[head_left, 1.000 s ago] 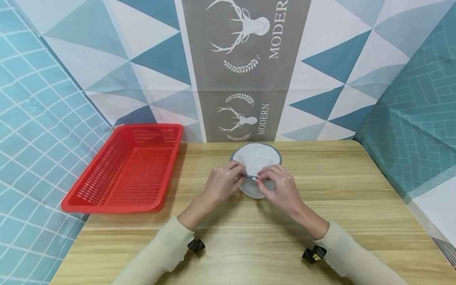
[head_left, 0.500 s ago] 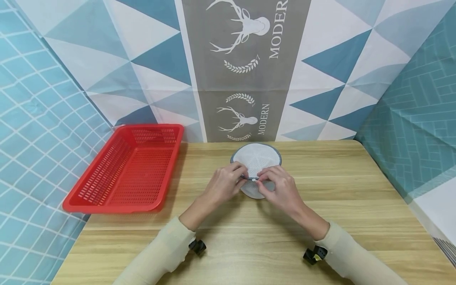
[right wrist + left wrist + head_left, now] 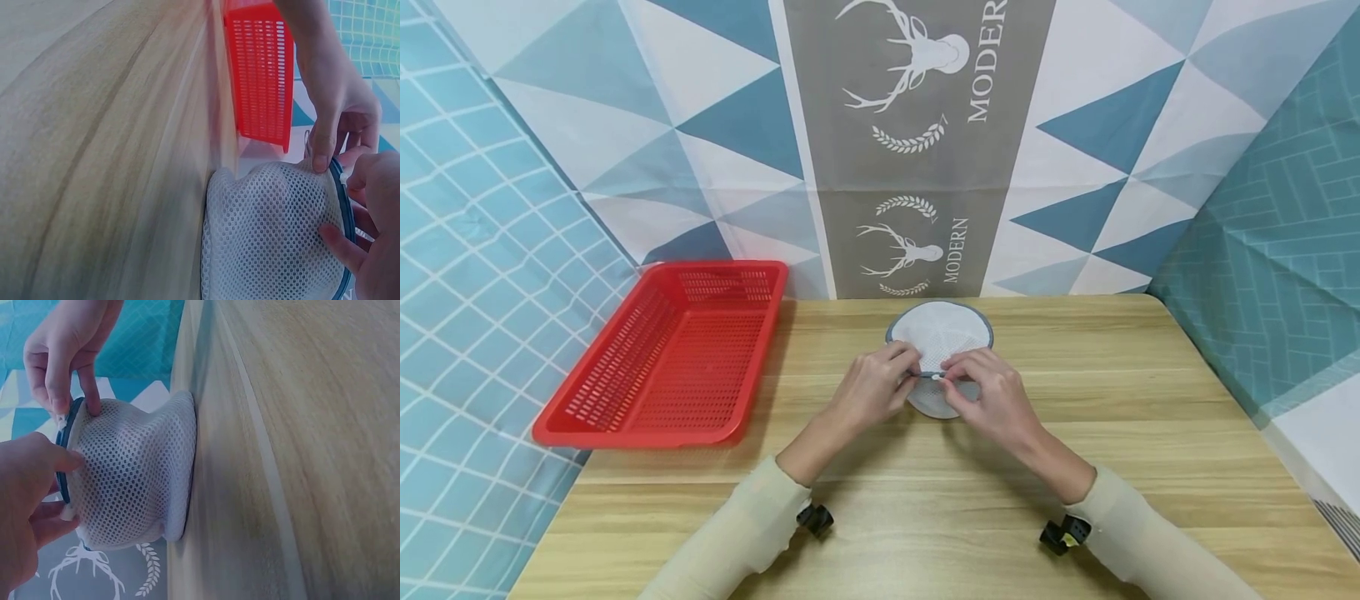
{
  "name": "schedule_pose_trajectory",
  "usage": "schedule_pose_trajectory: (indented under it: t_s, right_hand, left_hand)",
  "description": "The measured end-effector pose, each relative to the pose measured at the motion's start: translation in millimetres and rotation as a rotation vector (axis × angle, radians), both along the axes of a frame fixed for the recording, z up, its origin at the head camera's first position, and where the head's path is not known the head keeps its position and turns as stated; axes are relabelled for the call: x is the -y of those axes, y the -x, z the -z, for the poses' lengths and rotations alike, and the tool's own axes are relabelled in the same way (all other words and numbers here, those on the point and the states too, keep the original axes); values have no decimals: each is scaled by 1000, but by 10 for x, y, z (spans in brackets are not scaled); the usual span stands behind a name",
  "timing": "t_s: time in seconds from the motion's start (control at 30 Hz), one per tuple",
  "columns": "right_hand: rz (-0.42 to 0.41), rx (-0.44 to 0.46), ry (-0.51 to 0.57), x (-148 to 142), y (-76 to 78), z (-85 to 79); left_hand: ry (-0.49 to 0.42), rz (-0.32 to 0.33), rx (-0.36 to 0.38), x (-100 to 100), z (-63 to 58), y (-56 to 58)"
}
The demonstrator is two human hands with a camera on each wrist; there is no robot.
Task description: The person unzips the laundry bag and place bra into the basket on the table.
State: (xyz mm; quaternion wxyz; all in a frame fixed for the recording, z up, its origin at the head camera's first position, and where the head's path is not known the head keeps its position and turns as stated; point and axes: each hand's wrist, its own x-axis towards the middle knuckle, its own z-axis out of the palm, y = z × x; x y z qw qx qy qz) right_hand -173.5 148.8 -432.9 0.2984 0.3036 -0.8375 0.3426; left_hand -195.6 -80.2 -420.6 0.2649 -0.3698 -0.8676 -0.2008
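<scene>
A white mesh laundry bag (image 3: 942,327) with a blue-grey rim stands at the back middle of the table. Along its upper side runs a dark blue zipper (image 3: 342,203). My left hand (image 3: 871,382) pinches the bag at the zipper's left part, thumb on the mesh. At the other side my right hand (image 3: 992,393) pinches the zipper edge by a small white zipper pull (image 3: 936,377). In the left wrist view the mesh (image 3: 125,469) bulges between both hands, its base on the table. Fingertips partly hide the zipper, and whatever is inside the bag cannot be made out.
A red perforated plastic basket (image 3: 647,438) stands at the table's left, overhanging its edge. Patterned cloth (image 3: 895,158) hangs directly behind the table's back edge, with blue tiled sheets (image 3: 482,275) at the sides. Bare wood tabletop (image 3: 925,517) lies between my forearms.
My left hand has shifted very slightly to the right along the zipper and the zipper edge looks straighter. The right hand keeps its place beside the zipper pull.
</scene>
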Motion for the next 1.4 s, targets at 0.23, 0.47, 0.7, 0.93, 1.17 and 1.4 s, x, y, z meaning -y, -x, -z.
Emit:
schedule_pose_trajectory:
  t_s: [0.23,0.47,0.7,0.93,1.17,1.4]
  right_hand:
    - [10,-11,6,11,6,-26]
    - [5,-9,9,18,0,-16]
    - [-8,-3,17,21,3,-1]
    - [-24,8,33,26,-8,11]
    - [-23,17,58,39,-12,1]
    - [-13,30,53,47,-12,-22]
  left_hand:
    - [-4,-48,-56,-41,-15,21]
    - [11,-34,-28,-38,-33,-5]
    - [14,-4,10,-26,-22,-13]
    - [-1,10,28,-15,-7,-12]
    - [-17,-39,-52,-18,-3,-10]
    - [-19,-57,-67,-48,-2,-3]
